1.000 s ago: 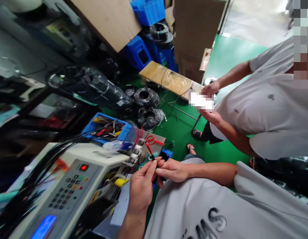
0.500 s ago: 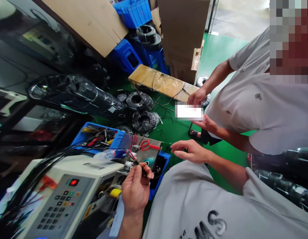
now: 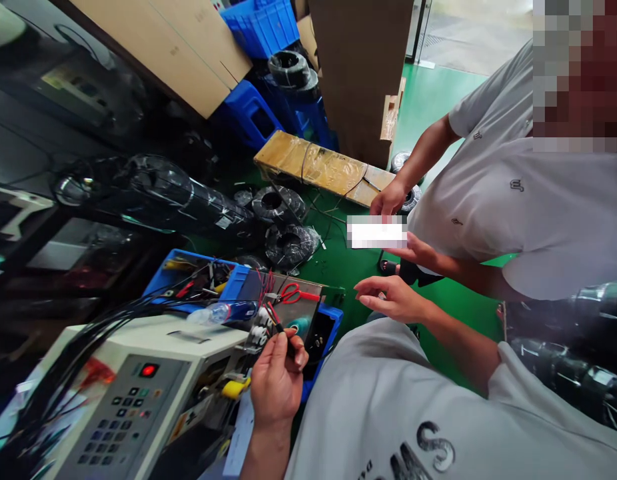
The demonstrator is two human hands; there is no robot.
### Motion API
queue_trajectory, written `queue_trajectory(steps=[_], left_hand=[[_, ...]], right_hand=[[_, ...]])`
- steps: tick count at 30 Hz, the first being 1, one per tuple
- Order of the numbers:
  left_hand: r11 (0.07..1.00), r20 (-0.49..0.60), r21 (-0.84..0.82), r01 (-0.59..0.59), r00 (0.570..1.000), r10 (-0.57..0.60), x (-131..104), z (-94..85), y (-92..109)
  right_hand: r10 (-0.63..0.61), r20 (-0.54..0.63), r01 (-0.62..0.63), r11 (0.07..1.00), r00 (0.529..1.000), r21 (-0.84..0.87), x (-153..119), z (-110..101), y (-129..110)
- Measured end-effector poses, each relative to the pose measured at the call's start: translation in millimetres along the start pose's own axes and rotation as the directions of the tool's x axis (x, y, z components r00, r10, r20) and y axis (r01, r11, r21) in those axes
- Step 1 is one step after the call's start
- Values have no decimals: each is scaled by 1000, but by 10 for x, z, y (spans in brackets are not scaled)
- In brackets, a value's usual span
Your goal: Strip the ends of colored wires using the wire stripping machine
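My left hand (image 3: 278, 377) is closed on a black cable (image 3: 281, 328), pinched between thumb and fingers. Thin red and dark wires fan out from the cable's upper end, near white spools on the machine. My right hand (image 3: 396, 300) hovers in front of my shirt, fingers stretched and slightly apart, with nothing plainly held in it. Just left of the cable stands a cream machine (image 3: 161, 333) with a keypad and a lit red switch. Red-handled scissors (image 3: 298, 293) lie on the metal surface beyond my left hand. A clear bottle (image 3: 221, 312) rests beside them.
A blue bin of tools (image 3: 176, 263) sits behind the machine, with black cables draped over the machine's left. Wrapped cable coils (image 3: 292, 247) and a long taped carton (image 3: 323, 167) lie on the green floor. A co-worker (image 3: 481, 193) stands opposite, both hands at a blanked-out white item.
My right hand has shifted slightly right, its fingers curling a little. My left hand has moved slightly right with the cable still pinched. The view has shifted a little.
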State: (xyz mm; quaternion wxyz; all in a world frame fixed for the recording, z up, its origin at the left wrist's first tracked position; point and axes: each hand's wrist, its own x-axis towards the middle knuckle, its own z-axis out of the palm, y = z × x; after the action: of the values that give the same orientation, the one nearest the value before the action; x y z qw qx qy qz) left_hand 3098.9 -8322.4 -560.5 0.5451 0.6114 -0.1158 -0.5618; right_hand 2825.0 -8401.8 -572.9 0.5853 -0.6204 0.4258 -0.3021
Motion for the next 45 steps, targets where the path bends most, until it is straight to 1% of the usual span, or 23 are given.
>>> queue_trajectory(steps=[3, 6, 8, 10, 11, 12, 13, 14, 16, 18, 21, 23, 24, 27, 30, 33, 36, 38, 41, 43, 45], left_hand=[[1000, -28, -19, 16, 999, -17, -20, -29, -12], [999, -44, -35, 19, 999, -20, -30, -79, -33], [999, -53, -38, 17, 998, -19, -37, -119, -52], [999, -63, -36, 18, 998, -20, -48, -153, -75], [999, -67, -35, 18, 998, -20, -56, -166, -86], [999, -69, -34, 18, 997, -21, -64, -176, -96], [999, -68, -34, 19, 997, -22, -72, -184, -104], [999, -67, -34, 21, 997, -23, -78, -191, -112], [999, -62, -38, 26, 998, -28, -83, -205, -124], [999, -58, -44, 22, 998, -25, -79, -223, -139], [998, -67, -61, -10, 998, 6, -111, -265, -182], [996, -83, -85, -14, 997, 7, -182, -305, -230], [995, -88, -102, -7, 996, -2, -223, -331, -260], [987, -75, -162, 5, 997, -17, -299, -452, -360], [976, -135, -218, -23, 991, -7, -329, -642, -472], [959, -216, -279, -43, 976, -19, -412, -846, -588], [940, -261, -336, -62, 965, -29, -522, -1050, -679], [927, -297, -365, -90, 955, -24, -590, -1192, -718], [904, -358, -403, -145, 934, -10, -683, -1410, -761], [885, -389, -430, -177, 921, -4, -740, -1555, -799], [865, -415, -460, -202, 910, -8, -798, -1697, -855]], right_hand=[[-30, -64, 28, 999, 998, -33, -28, -138, -62], [-99, -207, 78, 991, 973, -106, -46, -334, -106], [-154, -334, 97, 979, 930, -181, -40, -493, -105], [-211, -459, 70, 950, 863, -306, -15, -663, -81], [-248, -502, 41, 921, 828, -388, 5, -746, -64], [-289, -518, 7, 878, 805, -478, 30, -823, -49], [-323, -502, -24, 823, 802, -568, 59, -890, -36], [-340, -461, -46, 763, 820, -644, 92, -943, -28], [-312, -354, -60, 669, 882, -741, 167, -998, -26], [-254, -253, -44, 619, 934, -784, 250, -979, -34], [-183, -104, 24, 588, 978, -808, 351, -826, -42], [-156, -25, 70, 576, 988, -814, 372, -677, -40], [-151, -7, 81, 568, 988, -819, 371, -608, -34], [-156, -31, 57, 533, 987, -844, 397, -479, 8], [-140, -17, 56, 501, 990, -863, 476, -427, 19], [-149, 32, 100, 477, 988, -873, 513, -329, -70], [-208, 58, 154, 483, 976, -862, 561, -103, -202], [-238, 84, 199, 513, 968, -835, 646, 146, -274], [-232, 181, 285, 584, 956, -760, 853, 678, -334], [-179, 271, 320, 663, 946, -677, 1021, 1105, -336], [-95, 362, 306, 749, 927, -588, 1180, 1535, -299]])
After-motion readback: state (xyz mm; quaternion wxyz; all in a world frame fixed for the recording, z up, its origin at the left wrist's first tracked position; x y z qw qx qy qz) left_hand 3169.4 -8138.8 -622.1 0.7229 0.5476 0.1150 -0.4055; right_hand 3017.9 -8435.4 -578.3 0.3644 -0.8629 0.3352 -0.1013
